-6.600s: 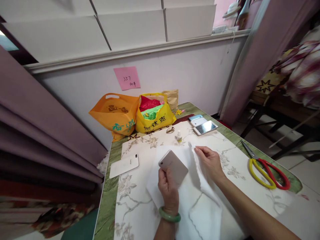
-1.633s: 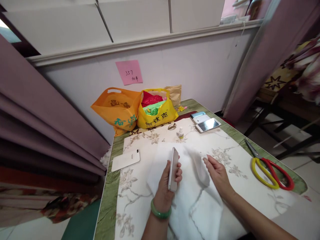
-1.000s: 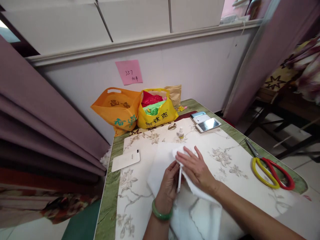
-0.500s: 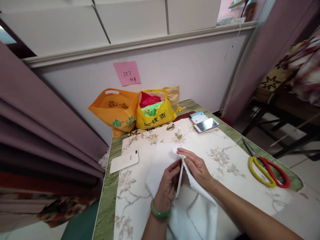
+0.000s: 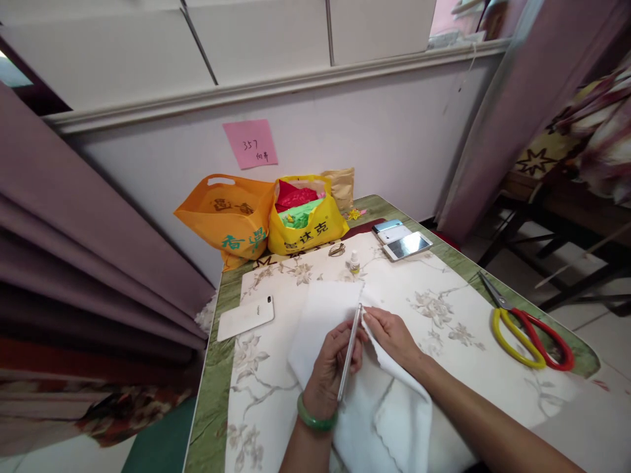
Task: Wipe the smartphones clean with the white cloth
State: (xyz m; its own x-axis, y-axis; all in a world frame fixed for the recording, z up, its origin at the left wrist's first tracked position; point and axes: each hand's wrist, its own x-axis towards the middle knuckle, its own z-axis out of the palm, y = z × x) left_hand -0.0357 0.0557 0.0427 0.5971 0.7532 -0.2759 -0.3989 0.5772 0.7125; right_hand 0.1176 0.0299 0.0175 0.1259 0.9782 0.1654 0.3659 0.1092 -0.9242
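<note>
My left hand, with a green bangle on its wrist, is closed around a phone held up on edge, so only its thin side shows. My right hand pinches a white cloth against the phone's upper end. The cloth hangs from those fingers towards me, and another flat part of it lies on the table beyond the left hand. Which parts of the phone the cloth covers on the right side is hidden.
A white phone lies at left. Several phones, among them one with a glossy screen, lie at the back right. A small bottle, glasses, a yellow bag, an orange bag and scissors surround the work.
My right hand has come down a little from above the phone's top end, drawing the cloth with it. The phone's edge and upper end now show more, and the phone leans slightly more.
</note>
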